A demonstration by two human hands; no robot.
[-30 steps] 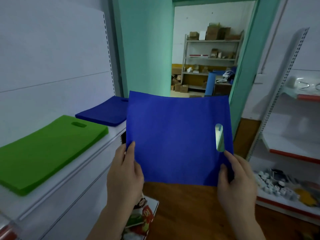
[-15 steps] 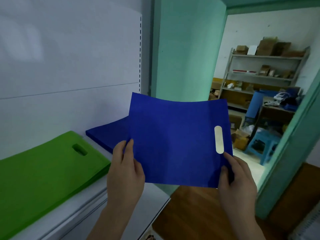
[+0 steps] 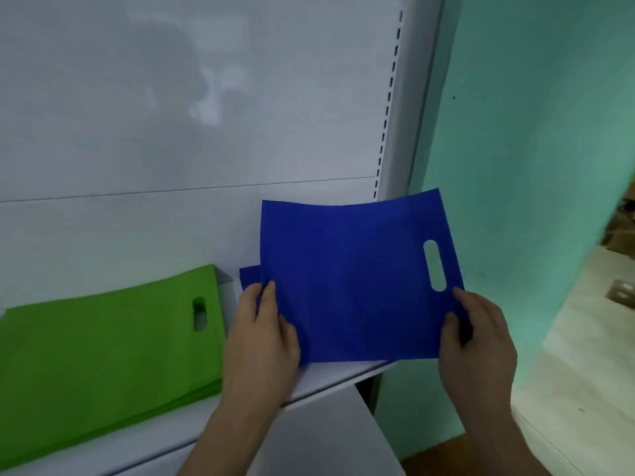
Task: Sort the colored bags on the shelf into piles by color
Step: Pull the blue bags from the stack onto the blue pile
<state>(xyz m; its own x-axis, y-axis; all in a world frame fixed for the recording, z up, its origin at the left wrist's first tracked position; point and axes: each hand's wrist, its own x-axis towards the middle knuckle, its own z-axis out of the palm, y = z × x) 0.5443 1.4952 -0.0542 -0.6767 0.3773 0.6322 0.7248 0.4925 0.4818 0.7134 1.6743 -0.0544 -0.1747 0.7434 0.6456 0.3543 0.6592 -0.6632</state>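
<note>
Both hands hold one blue bag (image 3: 350,283) above the right end of the white shelf (image 3: 343,372). The left hand (image 3: 261,341) pinches its lower left corner, thumb on top; the right hand (image 3: 477,341) pinches the lower right corner, just under the handle slot (image 3: 435,265). Behind the bag a small part of the blue pile (image 3: 250,277) shows – the green pile (image 3: 103,345) lies flat on the shelf, to the left.

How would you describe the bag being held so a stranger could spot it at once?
Find the white shelf beside the teal wall. The blue bag is held above its right end, pinched by the left hand and right hand. Unlike the flat green pile, it is lifted and bowed.
</note>
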